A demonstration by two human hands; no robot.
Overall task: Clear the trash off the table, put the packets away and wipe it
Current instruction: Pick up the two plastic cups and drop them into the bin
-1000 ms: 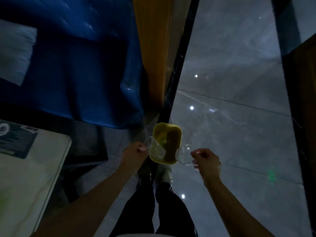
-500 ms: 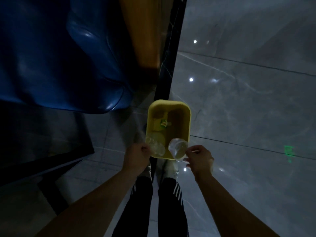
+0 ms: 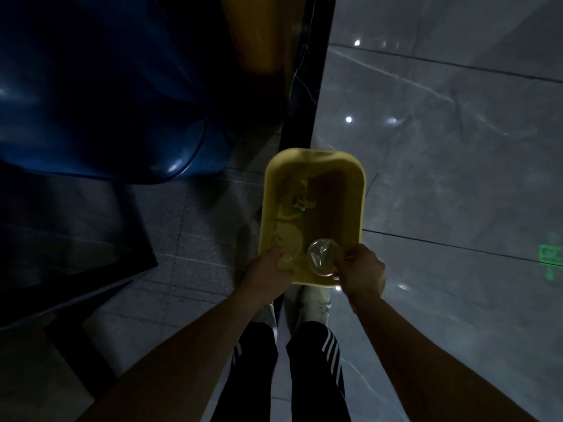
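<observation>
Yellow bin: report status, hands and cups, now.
Left hand shut on clear cup, right hand shut on second clear cup. Both over yellow bin; trash already inside. Nothing blocking the drop.

One yellow bin [image 3: 313,166], two clear plastic cups, one in the left hand [image 3: 269,271], one in the right hand [image 3: 361,274], two white shoes, one blue chair [image 3: 100,95].

Grey tiled floor [image 3: 441,184] bears a yellow bin [image 3: 359,190]
</observation>
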